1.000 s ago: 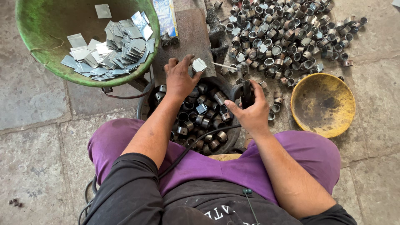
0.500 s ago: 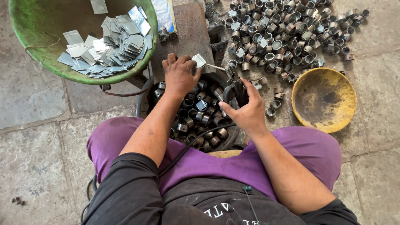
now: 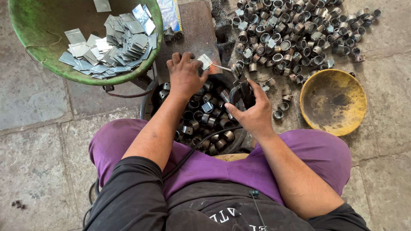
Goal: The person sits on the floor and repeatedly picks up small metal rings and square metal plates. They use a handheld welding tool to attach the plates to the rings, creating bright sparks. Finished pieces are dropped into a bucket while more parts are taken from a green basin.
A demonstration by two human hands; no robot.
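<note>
Between the person's knees, on the stone floor [image 3: 34, 171], sits a dark round tub [image 3: 147, 102] packed with short metal ring sleeves [image 3: 205, 124], placed where both arms reach it without leaning. Left hand [image 3: 185, 77] hovers over the tub's far edge, its fingers [image 3: 198, 67] pinched together on a small square metal plate [image 3: 205, 61], held flat and tilted toward the rusty iron block [image 3: 195, 30] just ahead, which looks like a working surface. Right hand [image 3: 250, 112] is curled shut around a dark tool [image 3: 240, 93] with curved handles, gripped low so its nose points toward the plate; what the tool's tip touches I cannot tell. A thin rod [image 3: 222, 67] lies between the plate and the ring pile. At upper left, a green basin [image 3: 25, 51] holds a loose heap of the same flat plates [image 3: 115, 47], close to the left hand for picking. At upper right, a wide scatter of finished-looking rings [image 3: 295, 30] spreads on the floor, beside an empty-looking yellow bowl [image 3: 334, 128] near the right knee. Purple trousers [image 3: 239, 167] frame the tub on both sides
</note>
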